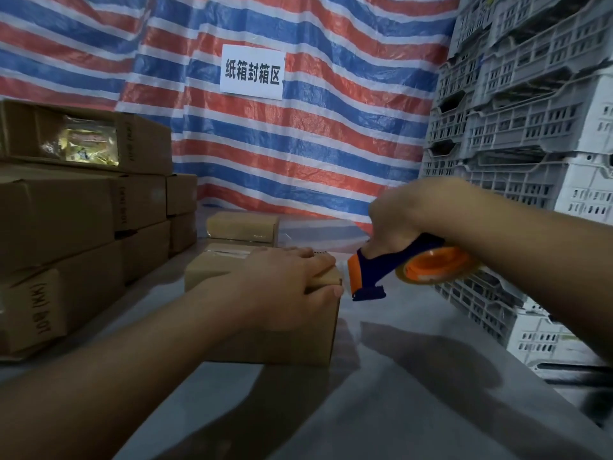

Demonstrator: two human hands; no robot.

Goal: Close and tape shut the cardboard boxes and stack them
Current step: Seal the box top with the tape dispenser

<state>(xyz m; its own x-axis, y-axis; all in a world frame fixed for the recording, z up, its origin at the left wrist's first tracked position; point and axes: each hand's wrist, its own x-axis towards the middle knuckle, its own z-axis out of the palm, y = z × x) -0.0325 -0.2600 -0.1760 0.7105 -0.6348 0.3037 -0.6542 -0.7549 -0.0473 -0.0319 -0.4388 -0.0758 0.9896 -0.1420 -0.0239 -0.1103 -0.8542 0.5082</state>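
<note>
arms reach forward over the grey desk (414, 376). left hand (285, 283) lies flat on the near cardboard box (265, 330) at centre, thumb over its right edge. right hand (398, 224) grips a blue-orange tape dispenser (391, 270) just right of the box.

Two bare forearms come into view, one from about 7 o'clock and the other from about 3 o'clock. No sleeve, cuff or glove covers either arm as far as the picture's edge, and no watch, band or ring shows on the wrists or fingers. The left hand (292, 287) shows its back, with four knuckles and a short, plain, unpainted thumbnail at its 3 o'clock side. The right hand (403, 220) also shows its back and wrist, its fingertips hidden from sight. Both arms are smooth, without visible marks, in dim light.
</note>
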